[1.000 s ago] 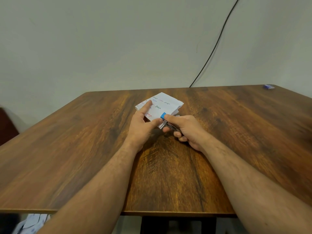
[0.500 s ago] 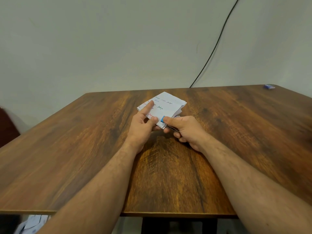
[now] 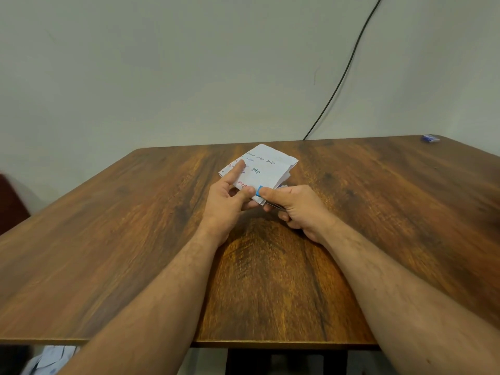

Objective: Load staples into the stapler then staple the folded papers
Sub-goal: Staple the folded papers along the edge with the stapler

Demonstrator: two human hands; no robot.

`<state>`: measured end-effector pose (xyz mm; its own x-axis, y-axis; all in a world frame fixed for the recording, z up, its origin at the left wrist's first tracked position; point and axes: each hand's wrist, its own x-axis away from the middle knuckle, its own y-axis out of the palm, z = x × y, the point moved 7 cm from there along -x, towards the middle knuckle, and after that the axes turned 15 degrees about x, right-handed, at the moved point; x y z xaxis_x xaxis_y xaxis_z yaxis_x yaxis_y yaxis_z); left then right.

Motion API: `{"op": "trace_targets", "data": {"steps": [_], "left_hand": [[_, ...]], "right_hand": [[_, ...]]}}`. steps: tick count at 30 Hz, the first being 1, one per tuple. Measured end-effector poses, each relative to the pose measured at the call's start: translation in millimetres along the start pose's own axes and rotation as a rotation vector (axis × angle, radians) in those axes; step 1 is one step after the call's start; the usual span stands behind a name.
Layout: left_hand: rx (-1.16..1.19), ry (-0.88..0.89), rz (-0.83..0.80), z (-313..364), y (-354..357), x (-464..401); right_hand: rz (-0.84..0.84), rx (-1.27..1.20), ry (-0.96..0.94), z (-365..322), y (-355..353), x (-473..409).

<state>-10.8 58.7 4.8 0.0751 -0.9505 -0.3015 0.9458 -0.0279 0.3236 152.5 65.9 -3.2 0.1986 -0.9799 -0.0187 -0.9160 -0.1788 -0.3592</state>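
The folded white papers, with coloured handwriting, are held just above the wooden table near its middle. My left hand grips their near left edge, thumb on top and index finger stretched across the sheet. My right hand is closed around a small stapler; only its blue tip and a sliver of metal show. The blue tip sits over the papers' near corner, under my right thumb. Most of the stapler is hidden in my fist.
A small blue box lies at the table's far right corner. A black cable runs down the wall behind the table. Cloth shows below the table's near left edge.
The papers and both hands have shifted slightly away from me. My right thumb now covers more of the stapler's blue tip on the papers' corner.
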Motion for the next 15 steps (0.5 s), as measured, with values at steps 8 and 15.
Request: {"op": "trace_targets", "data": {"steps": [8,15], "left_hand": [[0.003,0.054,-0.083,5.3,5.3,1.1],[0.013,-0.011,-0.041,5.1,3.9,4.2]], "right_hand": [[0.032,0.088,-0.059,-5.1,1.0,3.4],[-0.001,0.092,-0.067,-4.3,1.7,3.3]]}}
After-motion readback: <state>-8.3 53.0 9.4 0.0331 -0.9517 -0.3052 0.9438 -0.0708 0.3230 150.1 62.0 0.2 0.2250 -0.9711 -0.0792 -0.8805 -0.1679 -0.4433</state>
